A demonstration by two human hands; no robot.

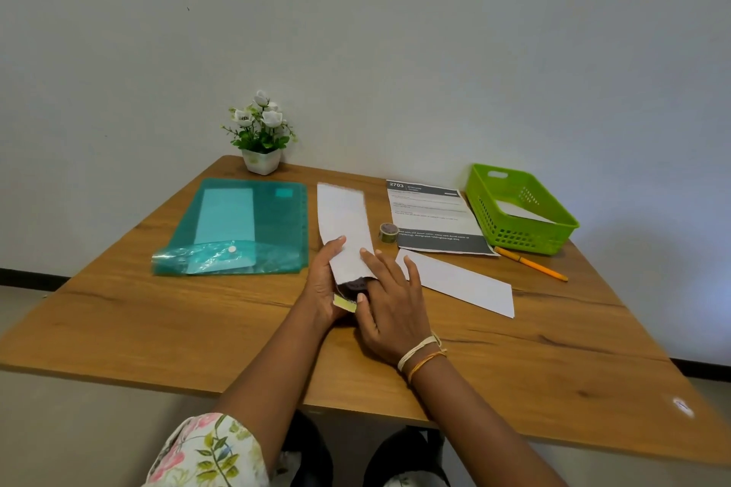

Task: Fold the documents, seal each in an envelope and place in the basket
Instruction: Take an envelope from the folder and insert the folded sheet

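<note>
A long white envelope lies lengthwise at the table's middle, its open near end toward me. My left hand grips that near end from the left. My right hand rests on the right side, fingers at the mouth, where a dark folded document pokes out. A yellow strip shows at the flap between my hands. A second white envelope lies flat to the right. A printed document lies unfolded beyond it. The green basket at the far right holds a white envelope.
A small tape roll stands between the held envelope and the printed sheet. A yellow pencil lies in front of the basket. A teal plastic folder covers the left side. A potted white flower stands at the back edge by the wall.
</note>
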